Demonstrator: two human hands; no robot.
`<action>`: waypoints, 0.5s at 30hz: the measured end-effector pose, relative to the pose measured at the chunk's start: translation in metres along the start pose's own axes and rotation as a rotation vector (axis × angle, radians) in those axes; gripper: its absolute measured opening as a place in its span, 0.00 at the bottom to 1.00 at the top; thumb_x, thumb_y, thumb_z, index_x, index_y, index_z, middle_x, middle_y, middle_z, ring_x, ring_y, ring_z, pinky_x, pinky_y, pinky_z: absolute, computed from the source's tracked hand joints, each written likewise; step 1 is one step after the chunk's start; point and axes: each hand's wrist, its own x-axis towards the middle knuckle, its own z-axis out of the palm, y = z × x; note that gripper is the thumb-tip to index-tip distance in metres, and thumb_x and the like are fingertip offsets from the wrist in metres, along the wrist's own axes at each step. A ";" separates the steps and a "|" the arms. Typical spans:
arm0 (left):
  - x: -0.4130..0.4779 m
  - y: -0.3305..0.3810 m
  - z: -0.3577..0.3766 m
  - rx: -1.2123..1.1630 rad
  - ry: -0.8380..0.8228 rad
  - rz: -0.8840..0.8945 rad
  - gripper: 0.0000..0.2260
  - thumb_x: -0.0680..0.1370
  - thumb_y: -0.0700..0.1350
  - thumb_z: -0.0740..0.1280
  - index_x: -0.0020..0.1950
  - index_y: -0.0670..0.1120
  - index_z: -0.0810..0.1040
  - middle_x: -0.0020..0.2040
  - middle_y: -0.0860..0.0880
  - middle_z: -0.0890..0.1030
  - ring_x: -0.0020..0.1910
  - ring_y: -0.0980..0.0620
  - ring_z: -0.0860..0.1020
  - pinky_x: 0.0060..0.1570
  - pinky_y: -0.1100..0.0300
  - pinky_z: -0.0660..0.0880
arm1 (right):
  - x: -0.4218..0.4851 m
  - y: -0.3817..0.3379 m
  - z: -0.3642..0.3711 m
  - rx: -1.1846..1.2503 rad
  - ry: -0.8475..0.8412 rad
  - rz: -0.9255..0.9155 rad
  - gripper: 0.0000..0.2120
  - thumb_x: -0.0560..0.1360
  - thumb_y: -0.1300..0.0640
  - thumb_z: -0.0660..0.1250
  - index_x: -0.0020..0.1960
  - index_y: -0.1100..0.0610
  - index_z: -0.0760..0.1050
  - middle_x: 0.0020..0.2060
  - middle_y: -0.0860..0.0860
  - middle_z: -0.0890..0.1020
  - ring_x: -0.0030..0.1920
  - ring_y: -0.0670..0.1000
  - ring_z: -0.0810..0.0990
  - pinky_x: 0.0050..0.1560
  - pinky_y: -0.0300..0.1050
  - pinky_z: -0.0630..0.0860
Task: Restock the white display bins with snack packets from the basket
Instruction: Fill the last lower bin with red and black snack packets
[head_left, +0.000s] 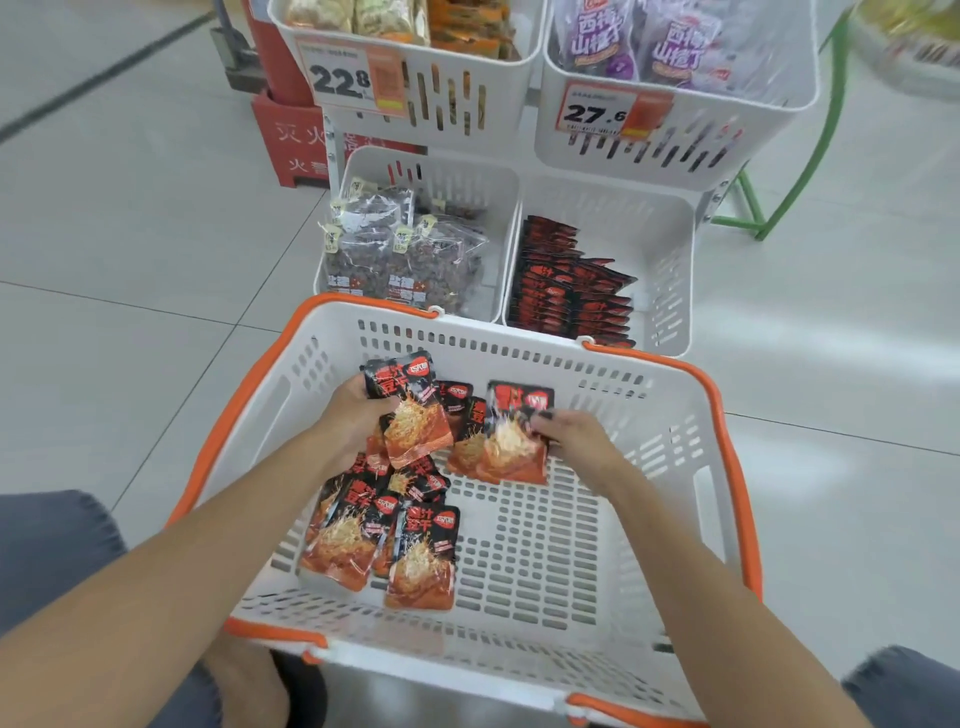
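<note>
shop floor (130, 234), pale tiles with dark joints.
item: basket (519, 351), white slotted plastic, orange rim and handles, set on the floor just in front of the display bins.
item: left grip (350, 418), forearm reaching in over the near left corner, fingers curled round a red-and-black packet (415, 415) held tilted above the basket floor.
item: right grip (579, 439), forearm crossing the near right rim, fingers clamped on the right edge of a second packet (511, 441), which lies over others of the same kind.
item: loose packets (384, 540), heaped on the basket's near-left floor, below the left grip; the right half of the basket floor is bare slots.
item: lower right bin (670, 260), just beyond the basket's far rim, matching packets standing in rows (566, 291) along its left side, open room to their right.
item: lower left bin (467, 171), clear bags (410, 260) of dark snacks.
item: two upper bins (467, 104), overhanging the lower pair, price tags on their fronts.
</note>
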 end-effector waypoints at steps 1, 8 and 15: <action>0.000 0.003 0.006 0.004 -0.032 0.003 0.12 0.81 0.35 0.63 0.63 0.45 0.74 0.58 0.47 0.79 0.50 0.51 0.77 0.48 0.53 0.72 | -0.004 -0.018 0.001 0.065 -0.047 -0.033 0.07 0.79 0.62 0.64 0.46 0.61 0.80 0.39 0.50 0.85 0.42 0.50 0.82 0.46 0.43 0.78; -0.021 0.046 0.095 -0.091 -0.157 0.044 0.24 0.82 0.57 0.57 0.75 0.48 0.66 0.73 0.44 0.70 0.67 0.44 0.73 0.64 0.46 0.72 | -0.012 -0.071 0.051 -0.078 0.206 -0.250 0.12 0.83 0.54 0.55 0.64 0.54 0.66 0.49 0.53 0.79 0.48 0.52 0.78 0.50 0.48 0.75; 0.000 0.099 0.159 -0.011 -0.162 0.352 0.26 0.80 0.60 0.60 0.72 0.47 0.61 0.62 0.54 0.71 0.59 0.58 0.73 0.56 0.61 0.66 | -0.003 -0.134 -0.015 -0.051 0.374 -0.400 0.07 0.80 0.58 0.61 0.51 0.59 0.77 0.43 0.54 0.82 0.44 0.54 0.80 0.48 0.51 0.75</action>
